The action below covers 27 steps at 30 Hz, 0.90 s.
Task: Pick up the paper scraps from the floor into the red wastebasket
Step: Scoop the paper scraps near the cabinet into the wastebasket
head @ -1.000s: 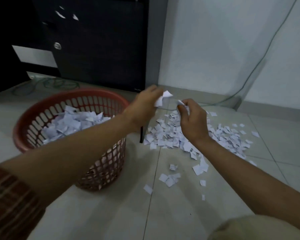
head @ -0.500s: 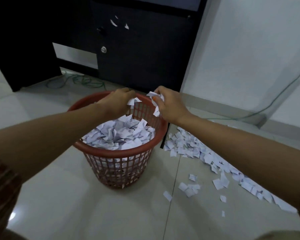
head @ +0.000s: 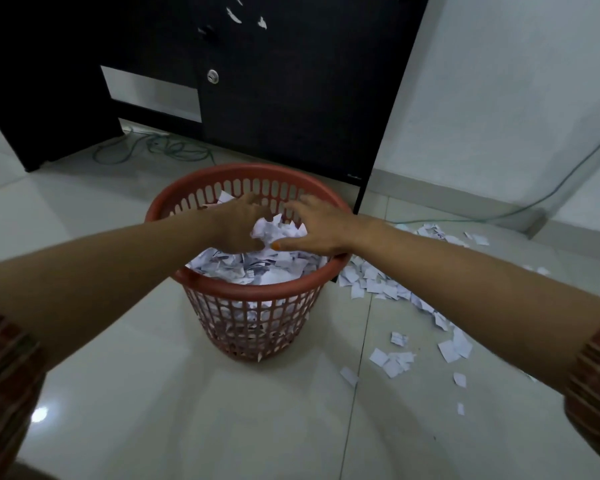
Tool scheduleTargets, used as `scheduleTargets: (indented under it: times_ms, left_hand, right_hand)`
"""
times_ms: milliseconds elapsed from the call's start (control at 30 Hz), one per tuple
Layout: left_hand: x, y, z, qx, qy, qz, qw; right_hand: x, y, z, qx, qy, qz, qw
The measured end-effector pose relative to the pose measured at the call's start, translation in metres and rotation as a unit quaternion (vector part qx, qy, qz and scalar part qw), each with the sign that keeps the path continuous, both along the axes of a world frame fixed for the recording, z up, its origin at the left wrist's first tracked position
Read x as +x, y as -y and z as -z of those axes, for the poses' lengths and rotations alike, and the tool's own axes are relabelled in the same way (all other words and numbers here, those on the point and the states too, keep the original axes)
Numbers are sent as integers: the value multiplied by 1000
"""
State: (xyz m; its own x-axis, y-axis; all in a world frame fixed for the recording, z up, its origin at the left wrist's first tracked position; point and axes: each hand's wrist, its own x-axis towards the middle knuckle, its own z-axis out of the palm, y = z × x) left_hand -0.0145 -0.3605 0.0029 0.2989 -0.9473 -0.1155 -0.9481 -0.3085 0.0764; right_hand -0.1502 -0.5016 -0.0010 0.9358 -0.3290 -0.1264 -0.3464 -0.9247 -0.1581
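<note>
The red wastebasket (head: 257,289) stands on the tiled floor at the centre, filled close to its rim with white paper scraps (head: 246,270). Both my hands are above its opening. My left hand (head: 238,225) and my right hand (head: 321,226) have their fingers spread, and a loose bunch of scraps (head: 274,230) lies between them on top of the heap. More paper scraps (head: 371,284) trail across the floor to the right of the basket, with a small cluster (head: 392,362) nearer to me.
A dark desk cabinet (head: 291,98) stands right behind the basket, its corner leg next to the basket's right side. Green cable (head: 153,150) is coiled on the floor under the desk. Another cable (head: 534,206) runs along the white wall at right.
My hands carried scraps from the floor pile leftward to above the basket, then lowered and spread their fingers, letting the scraps go onto the heap. The view turned toward the basket.
</note>
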Motion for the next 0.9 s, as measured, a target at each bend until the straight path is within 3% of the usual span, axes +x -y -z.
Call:
scheduleTargets:
  times_ms: [567,733,900]
  left_hand:
    - [-16,13,5,21,18,36,999]
    - [-22,17,2,11,10,40,999]
    - [-27,18,-4,-36,-4,67,997]
  right_hand:
    - [-40,6,-14,-63,-68,25,995]
    - [-40,12,-13,-57,-102,72,991]
    - [-41,11,-16,-19,-3,-17,1000]
